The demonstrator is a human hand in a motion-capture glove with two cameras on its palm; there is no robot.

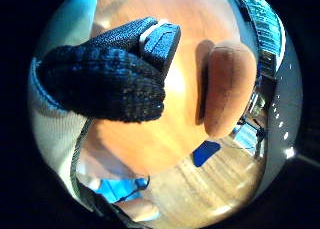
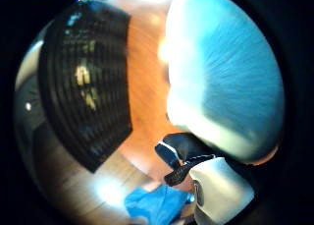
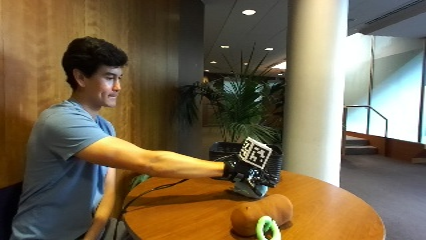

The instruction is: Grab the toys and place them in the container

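Person seated at round wooden desk (image 3: 333, 210), right arm stretched out over it. Gloved right hand (image 3: 245, 172) above the desktop, fingers curled round a pale blue-white toy (image 2: 225, 72) that fills the thumb side palm view. Black mesh basket (image 3: 229, 149) on the desk just behind the hand. Brown plush toy (image 3: 261, 214) lies on the desk nearer the camera, green ring (image 3: 267, 227) touching its front.
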